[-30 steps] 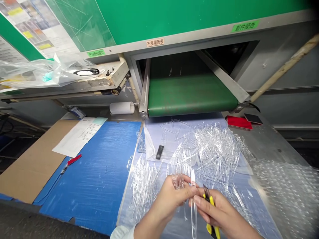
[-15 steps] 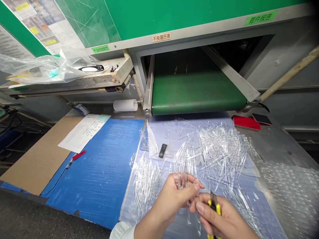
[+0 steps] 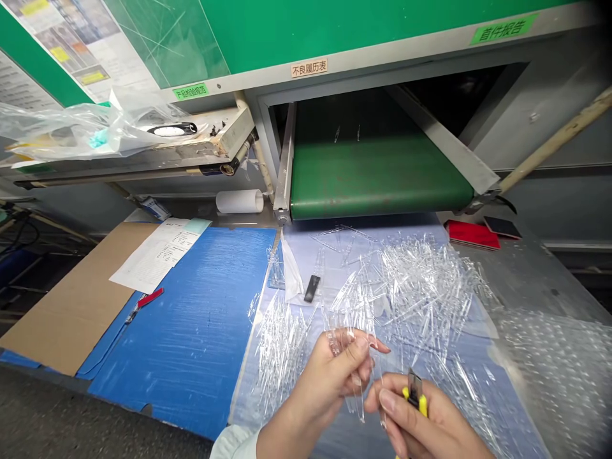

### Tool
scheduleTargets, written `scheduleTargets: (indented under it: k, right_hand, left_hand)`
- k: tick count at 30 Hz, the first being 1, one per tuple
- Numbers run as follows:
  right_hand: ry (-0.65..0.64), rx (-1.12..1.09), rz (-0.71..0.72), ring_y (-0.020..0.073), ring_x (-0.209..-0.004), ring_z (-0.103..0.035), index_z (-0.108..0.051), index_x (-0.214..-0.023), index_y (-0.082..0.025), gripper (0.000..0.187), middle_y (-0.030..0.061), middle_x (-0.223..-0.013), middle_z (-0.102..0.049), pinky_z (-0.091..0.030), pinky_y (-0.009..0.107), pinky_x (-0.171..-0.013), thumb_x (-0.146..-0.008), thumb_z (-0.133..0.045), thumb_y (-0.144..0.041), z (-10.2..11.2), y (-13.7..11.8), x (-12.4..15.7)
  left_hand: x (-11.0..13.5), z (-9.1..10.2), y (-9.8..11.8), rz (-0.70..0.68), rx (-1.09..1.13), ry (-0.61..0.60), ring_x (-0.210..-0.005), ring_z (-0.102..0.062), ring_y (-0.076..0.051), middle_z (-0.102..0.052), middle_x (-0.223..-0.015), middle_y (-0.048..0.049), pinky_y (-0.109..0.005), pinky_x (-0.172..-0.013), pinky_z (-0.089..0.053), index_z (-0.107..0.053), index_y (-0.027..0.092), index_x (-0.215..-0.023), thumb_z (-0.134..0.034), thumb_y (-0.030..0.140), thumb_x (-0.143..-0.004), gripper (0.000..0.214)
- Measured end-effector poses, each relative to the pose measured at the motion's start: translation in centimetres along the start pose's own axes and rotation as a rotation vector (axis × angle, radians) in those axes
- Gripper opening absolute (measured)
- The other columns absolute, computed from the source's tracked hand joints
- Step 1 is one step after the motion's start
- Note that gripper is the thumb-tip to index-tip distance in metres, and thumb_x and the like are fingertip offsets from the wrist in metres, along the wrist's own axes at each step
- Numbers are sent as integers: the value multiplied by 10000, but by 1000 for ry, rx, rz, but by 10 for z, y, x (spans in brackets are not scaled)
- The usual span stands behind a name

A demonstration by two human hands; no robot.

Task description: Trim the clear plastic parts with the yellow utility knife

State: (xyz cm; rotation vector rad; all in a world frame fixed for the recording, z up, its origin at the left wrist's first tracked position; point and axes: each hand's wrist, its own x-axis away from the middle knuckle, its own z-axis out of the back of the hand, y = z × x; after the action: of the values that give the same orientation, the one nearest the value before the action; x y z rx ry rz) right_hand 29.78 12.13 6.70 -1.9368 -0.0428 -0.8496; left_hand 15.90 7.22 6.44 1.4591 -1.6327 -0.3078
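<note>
My left hand is closed on a bunch of clear plastic strips that fan up above the fingers and hang down below them. Just to its right, my right hand grips yellow-handled cutters with the metal tip pointing up, close to the hanging strips. A large heap of the same clear plastic pieces lies on the table beyond both hands. A smaller pile lies to the left of my left hand.
A green conveyor belt ends above the heap. A blue corrugated sheet with a red-handled tool, a paper form and cardboard lie left. Bubble wrap covers the right side. A red case sits behind.
The view has shifted slightly. My left hand has tilted its bunch of strips and my right hand with the cutters has dropped lower and right, away from the strips.
</note>
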Motion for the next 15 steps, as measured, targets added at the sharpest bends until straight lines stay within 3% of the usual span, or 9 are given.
scheduleTargets:
  k: [2,4,7,8,9,11,13,15]
  right_hand:
    - [8,32,18,46,-407,-166,-545,-755,-174,531,-70,-488,-433,-138,215,-440,-752,-520,-705,2,-3,-1]
    - [64,155,74,62,-430,-210,-527,-722,-188,455,-45,-567,-467,-174,221,-445,-822,-458,-627,8,-5,-3]
    - [131,594,125,118,-522,-383,-426,-600,-209,293,-10,-596,-497,-279,242,-516,-845,-427,-370,26,-8,0]
    - [107,766,120,141,-571,-434,-395,-576,-209,246,-5,-587,-497,-301,250,-548,-804,-446,-284,32,-10,2]
    - [63,915,110,159,-615,-470,-377,-564,-206,208,-4,-584,-495,-311,254,-571,-753,-464,-214,39,-13,5]
    - [-43,1085,101,172,-685,-512,-405,-572,-202,149,-4,-633,-521,-327,249,-598,-678,-484,-133,48,-24,10]
    - [-97,1091,118,158,-685,-512,-437,-583,-204,143,-12,-644,-522,-332,240,-599,-691,-500,-135,53,-39,12]
    - [-86,983,144,126,-574,-443,-406,-561,-202,236,-33,-556,-444,-305,233,-542,-770,-509,-238,54,-54,9]
  left_hand:
    - [0,3,0,-21,-22,5,-370,-194,-18,-385,-475,89,-196,-388,-110,-642,128,-803,-696,510,-707,398]
    - [2,8,4,-90,-142,124,-402,-237,-36,-386,-489,84,-194,-411,-164,-632,140,-788,-692,470,-725,342]
    - [7,17,16,-284,-496,416,-478,-345,-77,-433,-541,55,-211,-478,-278,-642,152,-788,-603,405,-818,258]
    - [10,20,21,-349,-633,453,-519,-403,-94,-485,-577,34,-223,-517,-320,-657,153,-798,-570,374,-845,242]
    - [12,21,26,-397,-756,427,-575,-465,-115,-548,-633,6,-238,-565,-358,-674,155,-812,-543,341,-864,233]
    - [16,20,34,-406,-909,183,-720,-563,-156,-649,-787,-50,-266,-677,-408,-707,158,-834,-535,284,-867,216]
    - [19,17,35,-267,-885,-137,-779,-595,-172,-685,-856,-79,-273,-715,-427,-726,156,-862,-561,283,-851,209]
    - [20,12,32,-77,-715,-302,-696,-580,-151,-687,-768,-66,-251,-650,-423,-724,152,-913,-583,347,-837,252]
